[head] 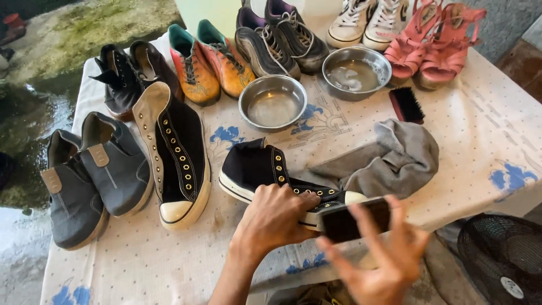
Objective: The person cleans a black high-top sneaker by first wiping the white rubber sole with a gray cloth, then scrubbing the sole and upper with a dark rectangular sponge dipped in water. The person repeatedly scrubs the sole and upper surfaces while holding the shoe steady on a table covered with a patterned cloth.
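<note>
A black high-top sneaker (259,166) with brass eyelets lies on its side near the table's front edge. My left hand (274,217) presses down on its laced front. My right hand (384,257) holds a dark rectangular brush block (353,220) against the shoe's white toe; the hand is blurred. The matching black high-top (178,152) lies to the left, without laces. A grey cloth (389,161) is bunched just behind the toe.
A patterned white tablecloth (480,130) covers the table. On it are two steel bowls (272,103) (355,72) of water, a black brush (406,105), grey slip-ons (93,172), and other pairs along the back. A black fan (502,260) stands at lower right.
</note>
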